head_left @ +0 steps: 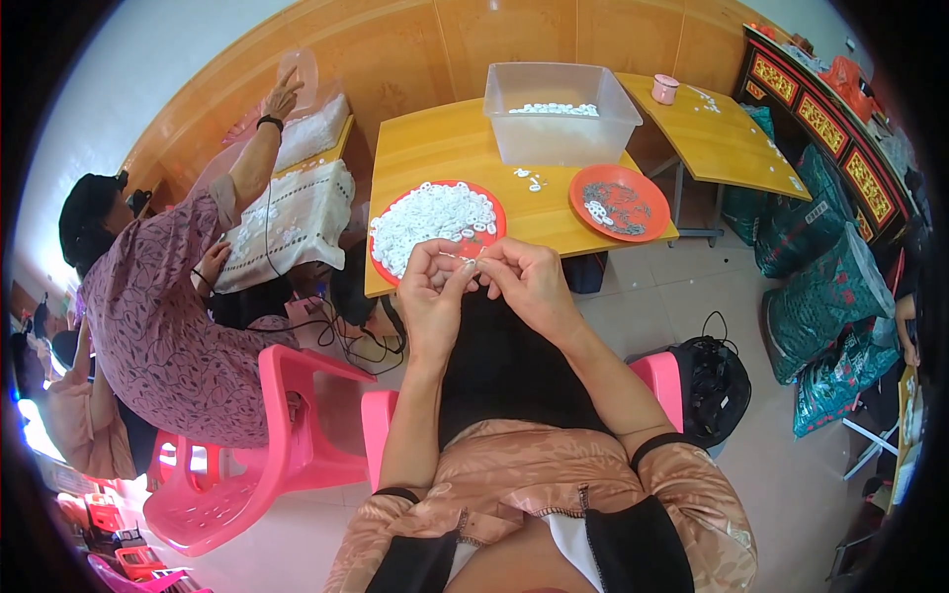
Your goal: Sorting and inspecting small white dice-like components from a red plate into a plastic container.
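My left hand point(435, 287) and my right hand point(526, 285) meet at the table's near edge, above my lap. The fingers of both are pinched together around something very small; a thin pale bit shows between the fingertips, too small to name. Just beyond them, a red plate point(502, 215) carries a heap of small white oval pieces point(430, 219). To the right sits a second, orange-red plate point(647, 233) with small grey metal-looking bits point(629, 206) and a few white ovals.
A clear plastic bin point(563, 138) holding white pieces stands on the yellow table point(420, 138). Another table point(727, 138) with a pink cup point(665, 90) is at the right. At the left a person point(178, 287) sits on a pink chair point(287, 455). Green sacks point(830, 296) and a black bag point(714, 390) rest on the floor.
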A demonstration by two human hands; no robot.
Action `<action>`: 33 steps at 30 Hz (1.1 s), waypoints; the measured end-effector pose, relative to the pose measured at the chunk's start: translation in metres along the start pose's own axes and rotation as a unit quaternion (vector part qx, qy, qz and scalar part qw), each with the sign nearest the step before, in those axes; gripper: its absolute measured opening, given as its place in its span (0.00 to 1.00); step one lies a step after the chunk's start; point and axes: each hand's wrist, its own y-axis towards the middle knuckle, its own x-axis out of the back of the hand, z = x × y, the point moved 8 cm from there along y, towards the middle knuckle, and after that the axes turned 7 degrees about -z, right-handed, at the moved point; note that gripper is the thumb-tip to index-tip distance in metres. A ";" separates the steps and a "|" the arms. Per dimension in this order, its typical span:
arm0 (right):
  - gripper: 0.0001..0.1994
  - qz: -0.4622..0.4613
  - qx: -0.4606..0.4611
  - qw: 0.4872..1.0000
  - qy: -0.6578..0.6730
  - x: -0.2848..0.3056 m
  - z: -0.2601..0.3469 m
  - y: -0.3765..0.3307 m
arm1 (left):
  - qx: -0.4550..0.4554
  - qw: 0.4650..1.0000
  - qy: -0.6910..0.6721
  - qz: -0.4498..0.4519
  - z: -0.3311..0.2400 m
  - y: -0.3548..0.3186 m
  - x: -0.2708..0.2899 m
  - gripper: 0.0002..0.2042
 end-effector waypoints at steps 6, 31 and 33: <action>0.06 0.021 -0.038 0.997 0.068 -0.013 -0.011 0.014 | 0.043 0.998 -0.055 0.007 0.012 0.020 0.009 0.11; 0.06 0.054 0.057 0.879 -0.470 -0.061 -0.142 0.153 | 0.060 0.967 -0.196 -0.149 0.012 0.076 0.103 0.10; 0.06 0.079 0.056 0.875 -0.475 -0.070 -0.149 0.152 | 0.059 0.968 -0.190 -0.151 0.013 0.077 0.105 0.10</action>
